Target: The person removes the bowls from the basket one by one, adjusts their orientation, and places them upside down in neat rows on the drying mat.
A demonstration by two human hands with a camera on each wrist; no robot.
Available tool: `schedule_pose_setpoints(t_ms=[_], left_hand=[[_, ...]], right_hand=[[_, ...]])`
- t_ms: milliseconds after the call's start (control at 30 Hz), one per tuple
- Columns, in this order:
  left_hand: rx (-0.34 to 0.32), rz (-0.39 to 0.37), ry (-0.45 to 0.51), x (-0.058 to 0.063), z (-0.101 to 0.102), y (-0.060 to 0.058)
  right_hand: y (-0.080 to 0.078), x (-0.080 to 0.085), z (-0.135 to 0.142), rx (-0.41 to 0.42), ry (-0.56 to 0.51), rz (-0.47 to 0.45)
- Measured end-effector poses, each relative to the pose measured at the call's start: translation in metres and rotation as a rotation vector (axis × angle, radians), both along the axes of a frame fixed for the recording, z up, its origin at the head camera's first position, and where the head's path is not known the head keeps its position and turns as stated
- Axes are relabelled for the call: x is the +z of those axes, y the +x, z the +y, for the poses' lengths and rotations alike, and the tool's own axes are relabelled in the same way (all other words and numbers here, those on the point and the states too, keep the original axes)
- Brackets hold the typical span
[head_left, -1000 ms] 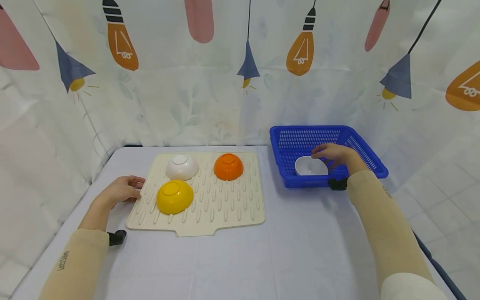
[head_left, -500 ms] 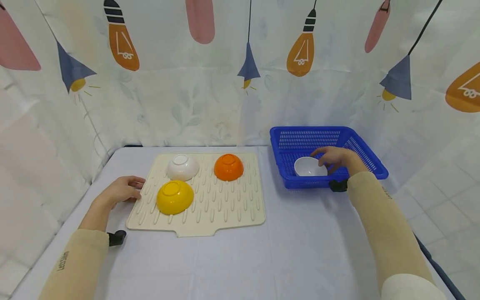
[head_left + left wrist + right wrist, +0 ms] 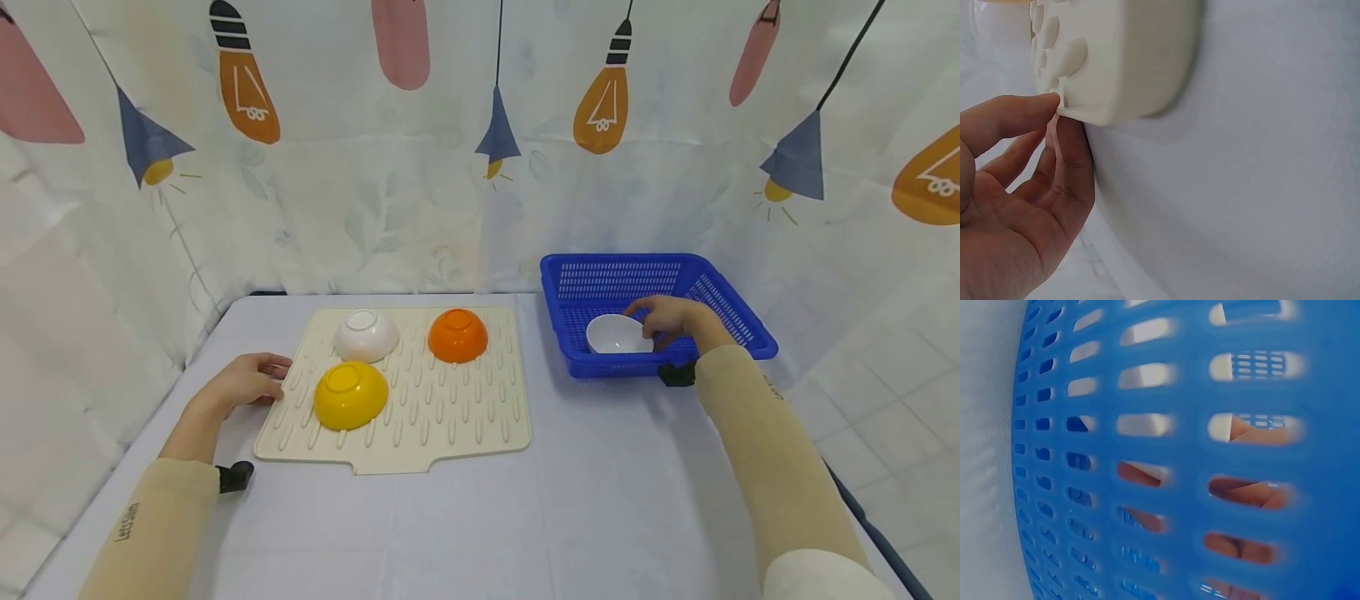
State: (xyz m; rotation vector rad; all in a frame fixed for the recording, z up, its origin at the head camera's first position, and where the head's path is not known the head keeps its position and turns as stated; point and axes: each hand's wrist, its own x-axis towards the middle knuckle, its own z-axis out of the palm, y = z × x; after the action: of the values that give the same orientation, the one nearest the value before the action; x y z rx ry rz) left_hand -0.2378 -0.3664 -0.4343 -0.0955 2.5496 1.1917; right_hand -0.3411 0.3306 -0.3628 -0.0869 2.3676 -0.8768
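In the left wrist view, my left hand (image 3: 1029,181) pinches the edge of a cream ridged drying mat (image 3: 1154,56), thumb above and fingers underneath. Upside down on the mat rest a white bowl (image 3: 366,336), a yellow bowl (image 3: 350,395) and an orange bowl (image 3: 457,335). My right hand (image 3: 675,319) reaches into a blue perforated basket (image 3: 600,364) and grips the right side of another white bowl (image 3: 617,335), which stands mouth up. Through the basket's slots in the right wrist view, parts of the fingers (image 3: 1254,494) appear against the white bowl; the rest is hidden by the basket wall.
A white cloth covers the table (image 3: 480,525). The basket stands at its back right corner, with the mat to its left. Behind hangs a pale curtain (image 3: 420,200) printed with lamps and bulbs. Black wrist mounts (image 3: 236,476) sit on both sleeves.
My right hand has lowered its fingers onto the right rim of the white bowl in the basket, and that bowl has shifted slightly left. The left hand stays at the mat's edge.
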Motion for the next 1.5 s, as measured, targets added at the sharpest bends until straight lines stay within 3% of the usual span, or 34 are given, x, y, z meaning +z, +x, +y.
schedule_pose_setpoints(t_ms=[267,600,967,1500], left_hand=[[-0.007,0.002,-0.002,-0.001,0.0,0.0],[-0.009,-0.003,0.011,-0.001,-0.001,0.0],[-0.005,0.004,0.013,-0.001,0.0,0.001],[-0.01,0.001,-0.006,0.0,0.0,0.0]], right_hand=[[0.001,-0.004,0.006,-0.019,-0.042,0.073],[-0.001,-0.008,0.013,-0.083,-0.131,0.077],[0.001,0.0,0.008,-0.144,-0.225,0.076],[0.006,0.016,-0.014,-0.157,-0.337,0.123]])
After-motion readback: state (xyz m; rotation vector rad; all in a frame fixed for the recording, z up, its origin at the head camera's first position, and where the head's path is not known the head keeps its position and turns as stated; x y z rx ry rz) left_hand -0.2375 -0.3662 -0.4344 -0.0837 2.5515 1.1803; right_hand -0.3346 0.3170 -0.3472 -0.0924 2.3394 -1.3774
